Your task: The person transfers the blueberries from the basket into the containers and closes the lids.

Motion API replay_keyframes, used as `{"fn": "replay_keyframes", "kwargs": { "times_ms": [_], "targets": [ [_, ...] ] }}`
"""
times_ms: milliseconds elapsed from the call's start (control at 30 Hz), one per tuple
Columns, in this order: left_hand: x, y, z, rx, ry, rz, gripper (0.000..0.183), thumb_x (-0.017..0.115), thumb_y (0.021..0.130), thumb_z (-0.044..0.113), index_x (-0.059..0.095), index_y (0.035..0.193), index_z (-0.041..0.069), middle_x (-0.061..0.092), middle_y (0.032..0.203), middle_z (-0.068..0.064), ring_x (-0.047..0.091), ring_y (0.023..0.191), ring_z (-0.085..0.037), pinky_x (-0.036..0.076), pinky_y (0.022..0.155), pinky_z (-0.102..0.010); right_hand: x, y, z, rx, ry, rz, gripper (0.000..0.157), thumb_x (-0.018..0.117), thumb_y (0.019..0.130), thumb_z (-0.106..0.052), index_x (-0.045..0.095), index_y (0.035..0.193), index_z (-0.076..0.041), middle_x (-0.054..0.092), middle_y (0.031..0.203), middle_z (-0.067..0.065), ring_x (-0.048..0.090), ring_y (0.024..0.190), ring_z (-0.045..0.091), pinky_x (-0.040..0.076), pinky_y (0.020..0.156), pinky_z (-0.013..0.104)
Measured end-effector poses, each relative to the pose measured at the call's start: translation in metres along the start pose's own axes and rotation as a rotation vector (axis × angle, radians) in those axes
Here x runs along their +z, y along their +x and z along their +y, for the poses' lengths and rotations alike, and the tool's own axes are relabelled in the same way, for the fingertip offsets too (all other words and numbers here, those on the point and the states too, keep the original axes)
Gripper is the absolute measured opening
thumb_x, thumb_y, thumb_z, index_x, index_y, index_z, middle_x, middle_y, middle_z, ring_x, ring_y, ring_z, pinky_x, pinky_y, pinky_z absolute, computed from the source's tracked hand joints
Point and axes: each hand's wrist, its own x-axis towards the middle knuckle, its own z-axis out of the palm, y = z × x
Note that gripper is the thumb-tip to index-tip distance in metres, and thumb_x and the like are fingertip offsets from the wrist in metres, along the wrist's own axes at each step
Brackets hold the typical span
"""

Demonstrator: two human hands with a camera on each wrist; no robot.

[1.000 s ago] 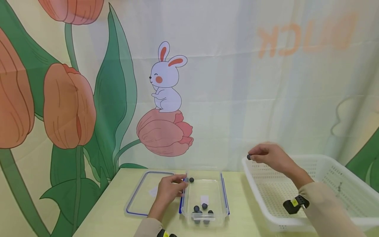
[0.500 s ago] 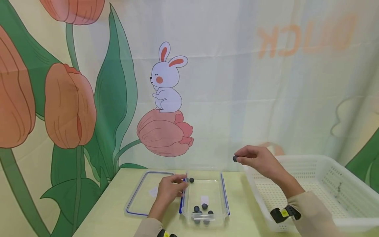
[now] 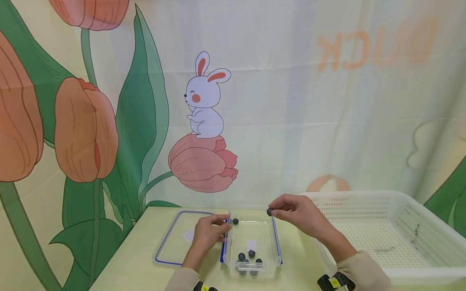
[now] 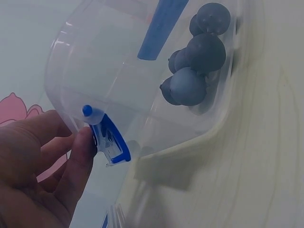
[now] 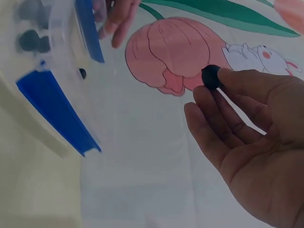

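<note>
A clear plastic container (image 3: 275, 234) with blue side latches stands uncovered on the table. Several blueberries (image 4: 206, 52) are clustered at its near end, and a single blueberry (image 3: 235, 221) sits near the far left corner. My left hand (image 3: 207, 234) grips the container's left side; in the left wrist view the thumb lies at a blue latch (image 4: 113, 140), with the other fingers partly hidden behind the wall. Between thumb and fingertips my right hand (image 3: 302, 214) pinches one blueberry (image 5: 210, 77), held above the container's far right corner.
Left of the container lies a clear lid (image 3: 164, 242) with a blue seal, flat on the pale yellow table (image 3: 125, 264). A white perforated basket (image 3: 429, 273) occupies the right side. Behind everything hangs a printed curtain (image 3: 262, 133) with tulips and a rabbit.
My right hand has carried the blueberry leftward and down, from over the basket's left rim to the container's far right corner. The left hand has kept its place on the container.
</note>
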Motion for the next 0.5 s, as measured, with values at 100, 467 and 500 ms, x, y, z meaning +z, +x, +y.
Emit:
{"fn": "replay_keyframes", "kwargs": {
  "times_ms": [100,467,500],
  "targets": [
    [0.000,0.000,0.000,0.002,-0.006,-0.003,0.033,0.076,0.081,0.014,0.073,0.114,0.013,0.064,0.093,-0.006,0.064,0.068,-0.015,0.058,0.059,-0.026,0.013,-0.003,-0.001,0.001,0.009,-0.029,0.015,0.069,0.090,-0.026,0.071,0.101,-0.016,0.071,0.094,-0.003,0.067,0.087,0.017,0.055,0.075,0.031],
    [0.000,0.000,-0.001,0.005,-0.016,-0.006,0.034,0.076,0.082,0.014,0.072,0.116,0.012,0.063,0.093,-0.006,0.064,0.069,-0.016,0.058,0.059,-0.026,0.051,-0.010,0.004,-0.003,0.078,-0.095,0.010,0.069,0.090,-0.019,0.071,0.097,-0.012,0.070,0.093,-0.001,0.067,0.084,0.018,0.055,0.072,0.027],
    [0.000,0.000,-0.001,0.004,-0.017,-0.006,0.034,0.076,0.082,0.014,0.072,0.116,0.012,0.063,0.093,-0.006,0.064,0.069,-0.016,0.058,0.059,-0.026,0.053,-0.011,0.005,-0.002,0.072,-0.098,0.009,0.070,0.090,-0.018,0.071,0.096,-0.012,0.070,0.092,-0.001,0.067,0.084,0.017,0.055,0.073,0.027]
  ]
}}
